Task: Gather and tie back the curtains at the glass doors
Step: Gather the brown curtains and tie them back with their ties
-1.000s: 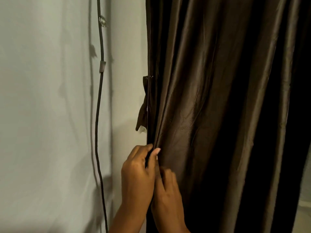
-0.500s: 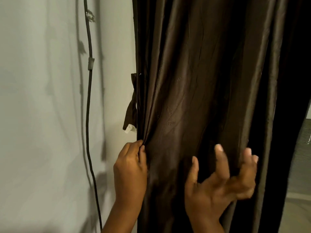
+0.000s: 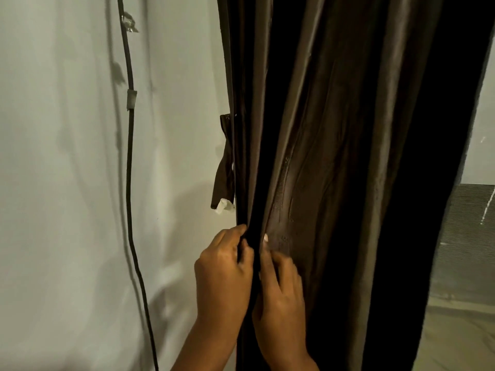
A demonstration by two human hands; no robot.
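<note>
A dark brown satin curtain (image 3: 342, 156) hangs in bunched vertical folds from the middle of the view to the right. My left hand (image 3: 222, 271) grips its left edge, fingers curled round the folds. My right hand (image 3: 281, 293) lies right beside it and holds gathered fabric against the left hand. A brown tie-back strap (image 3: 224, 167) with a white tag hangs loose at the curtain's left edge, just above my left hand. The glass door (image 3: 471, 236) shows at the far right, past the curtain's right edge.
A pale wall (image 3: 67, 183) fills the left half. A dark cable (image 3: 130, 170) runs down it, taped in two places. Beyond the glass lies a light floor and a grey grille.
My right hand, spread open on folds further right half a second ago, has drawn fabric left and now sits against my left hand. More glass shows at the right.
</note>
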